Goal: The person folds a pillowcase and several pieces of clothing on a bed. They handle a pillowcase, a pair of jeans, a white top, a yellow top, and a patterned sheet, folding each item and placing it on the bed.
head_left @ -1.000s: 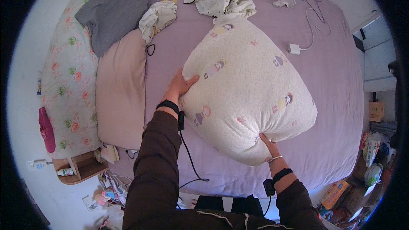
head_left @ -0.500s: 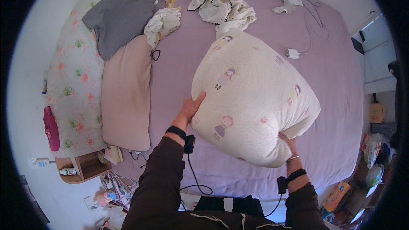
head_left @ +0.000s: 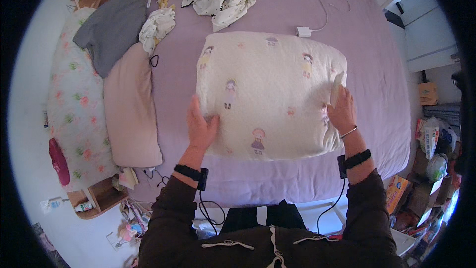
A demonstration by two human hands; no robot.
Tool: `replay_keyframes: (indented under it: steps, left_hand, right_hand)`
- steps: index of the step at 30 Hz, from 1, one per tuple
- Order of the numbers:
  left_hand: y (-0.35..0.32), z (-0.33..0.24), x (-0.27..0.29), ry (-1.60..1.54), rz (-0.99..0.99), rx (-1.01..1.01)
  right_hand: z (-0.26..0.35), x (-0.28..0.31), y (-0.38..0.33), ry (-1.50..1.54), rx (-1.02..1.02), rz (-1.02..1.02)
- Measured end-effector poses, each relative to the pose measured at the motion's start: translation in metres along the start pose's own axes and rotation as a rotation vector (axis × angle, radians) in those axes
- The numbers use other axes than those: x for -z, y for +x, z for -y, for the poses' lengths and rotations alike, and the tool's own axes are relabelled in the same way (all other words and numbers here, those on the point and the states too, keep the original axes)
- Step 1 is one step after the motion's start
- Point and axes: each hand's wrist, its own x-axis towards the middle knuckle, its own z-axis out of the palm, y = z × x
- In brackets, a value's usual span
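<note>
A plump cream pillow (head_left: 267, 94) printed with small doll figures lies squarely in front of me on the bed. My left hand (head_left: 201, 126) is at its left edge, thumb over the top and fingers along the side. On the opposite edge, my right hand (head_left: 343, 110) grips the fabric at a creased fold, with its fingertips partly hidden. The pillow's near edge runs between my two hands.
Purple bedding (head_left: 374, 99) surrounds the pillow. Pink pillow (head_left: 131, 109), grey pillow (head_left: 116, 30) and floral bedding (head_left: 82, 119) line the left. Crumpled white cloth (head_left: 223, 2) and a white charger with a cable (head_left: 303, 32) lie beyond. Boxes and bags (head_left: 431, 168) crowd the right.
The pillow has gone from tilted and bunched to lying level and squared. My right hand has moved up to its right side, and my left hand has shifted left with its edge.
</note>
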Motion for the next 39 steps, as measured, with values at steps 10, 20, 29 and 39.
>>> replay_keyframes:
  steps: [10, 20, 29, 39]
  left_hand:
    - [0.017, -0.11, -0.02, 0.45, 0.49, -0.12]
    - [0.048, -0.08, -0.09, 0.567, 0.497, -0.041]
    - [0.059, -0.055, -0.085, 0.46, 0.488, -0.126]
    - [0.084, -0.035, -0.061, 0.225, 0.632, -0.153]
  right_hand:
    - [0.09, -0.023, 0.05, 0.204, 0.22, 0.808]
    - [0.087, -0.118, 0.066, 0.211, 0.129, 0.867]
    - [0.1, -0.123, 0.076, 0.223, 0.1, 0.903]
    - [0.119, -0.128, 0.085, 0.106, 0.006, 0.939]
